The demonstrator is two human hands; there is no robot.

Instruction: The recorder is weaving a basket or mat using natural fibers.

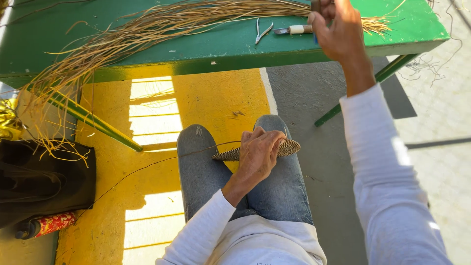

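1. One dark bag point(44, 181) sits on the floor at far left.
2. One bundle of straw point(147, 29) lies along the green table point(221, 46), long axis left to right.
3. The left hand point(257, 154) clamps one woven piece point(289, 146) on the lap, near.
4. One small pair of pliers point(261, 30) and one knife point(294, 30) lie just left of the right hand point(338, 29), which reaches far and closes on something hard to tell.

A red floral-patterned cylindrical package point(49, 224) lies on the floor at lower left, beside a black bag point(44, 179).
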